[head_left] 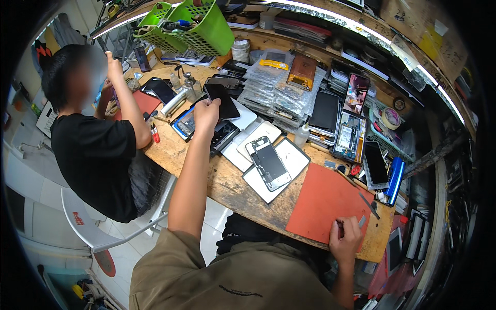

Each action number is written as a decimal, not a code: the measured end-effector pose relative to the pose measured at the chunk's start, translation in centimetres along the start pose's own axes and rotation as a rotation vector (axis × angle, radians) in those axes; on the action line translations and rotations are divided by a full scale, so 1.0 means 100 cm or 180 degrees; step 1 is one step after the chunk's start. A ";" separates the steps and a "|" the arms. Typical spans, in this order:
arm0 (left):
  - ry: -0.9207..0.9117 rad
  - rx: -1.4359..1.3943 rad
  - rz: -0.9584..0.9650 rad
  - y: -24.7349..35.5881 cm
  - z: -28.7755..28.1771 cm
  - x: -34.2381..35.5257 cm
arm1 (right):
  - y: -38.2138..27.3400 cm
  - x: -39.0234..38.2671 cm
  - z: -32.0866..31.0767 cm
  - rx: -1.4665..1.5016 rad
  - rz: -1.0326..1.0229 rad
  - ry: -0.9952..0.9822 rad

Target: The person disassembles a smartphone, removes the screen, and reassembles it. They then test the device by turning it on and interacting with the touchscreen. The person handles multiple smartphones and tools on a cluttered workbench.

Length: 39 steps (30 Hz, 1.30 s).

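My left arm stretches out over the bench, and my left hand (pixel 206 112) is closed round the lower edge of a dark smartphone (pixel 226 105). Below that phone are a phone with its blue-edged inside bared (pixel 184 124) and a white tablet. My right hand (pixel 347 237) rests with curled fingers on the near right edge of an orange mat (pixel 316 204). A small grey flat piece (pixel 362 221) shows beside its knuckles; whether the fingers hold anything is hidden. Between my hands, a white phone front panel (pixel 268 163) lies on a white tablet panel (pixel 253 182).
At the left sits a co-worker (pixel 95 160) with both hands raised. Stacks of bagged screens (pixel 266 85) fill the bench's back. Green baskets (pixel 199 28) hang above. Opened tablets (pixel 349 137), a dropper bottle (pixel 302 134) and a blue roll (pixel 394 181) stand to the right.
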State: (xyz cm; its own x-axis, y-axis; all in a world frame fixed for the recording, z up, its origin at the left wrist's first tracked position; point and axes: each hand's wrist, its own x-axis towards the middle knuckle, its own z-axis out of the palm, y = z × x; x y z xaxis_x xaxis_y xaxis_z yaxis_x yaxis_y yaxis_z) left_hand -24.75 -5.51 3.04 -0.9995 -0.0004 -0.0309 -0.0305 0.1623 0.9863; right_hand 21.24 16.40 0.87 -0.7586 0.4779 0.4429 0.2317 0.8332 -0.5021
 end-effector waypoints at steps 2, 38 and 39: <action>0.0232 0.0666 0.0275 0.000 0.004 0.004 | 0.000 -0.001 0.000 -0.0001 0.0005 0.0023; 0.0587 0.0089 0.1090 0.008 -0.210 0.153 | 0.002 -0.003 0.002 0.0102 0.0027 0.0030; 0.0676 0.0255 0.1037 0.002 -0.224 0.176 | 0.002 -0.002 0.002 0.0102 0.0011 0.0036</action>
State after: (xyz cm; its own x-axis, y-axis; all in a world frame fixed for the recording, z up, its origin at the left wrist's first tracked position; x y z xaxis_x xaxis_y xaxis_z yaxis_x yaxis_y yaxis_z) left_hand -42.41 -27.59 6.34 -0.9357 -0.1389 0.3242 0.2805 0.2641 0.9228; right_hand 21.29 16.39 0.53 -0.7509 0.4841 0.4493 0.2147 0.8222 -0.5271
